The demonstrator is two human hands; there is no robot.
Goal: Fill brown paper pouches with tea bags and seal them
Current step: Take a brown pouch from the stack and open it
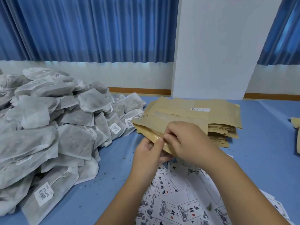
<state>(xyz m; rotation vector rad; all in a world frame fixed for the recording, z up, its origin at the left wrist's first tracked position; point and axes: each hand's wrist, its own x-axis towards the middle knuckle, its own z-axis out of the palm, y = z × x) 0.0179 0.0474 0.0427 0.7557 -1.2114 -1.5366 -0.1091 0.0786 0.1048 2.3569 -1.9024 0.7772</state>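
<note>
L. hand (148,154) pinches the near lip of a brown paper pouch (164,125), thumb on top, fingers curled beneath; R. hand (190,142) grips the upper lip w/ bent fingertips, so both hands are closed on the pouch mouth and appear to be parting it. Step judged: opening, not yet filled. Nearest the wearer, printed label sheets (178,202) lie loose and overlapping under both forearms. The pouch is held just above the blue table cover (263,143), beyond the labels and in front of the stack of empty pouches (222,116). The heap of tea bags (53,125) fills the L. side, its toe just beside the pouch corner. Risks: lip could tear or crease if the two pinches pull unevenly; dark crumbs on the cover near the heap could get onto the seal strip and spoil closure; forearms could drag labels off the near edge; reaching L. may snag a string tag and bring part of the heap down. Room: a bare strip of cover runs between heap and labels, adequate for the L. hand's reach; wide open cover to the R. of the stack, apart from another brown paper item (295,135) at the frame edge, identity unclear. Far table edge lies directly behind the stack, below the white wall (219,62) and blue curtains (89,30); little margin there.
</note>
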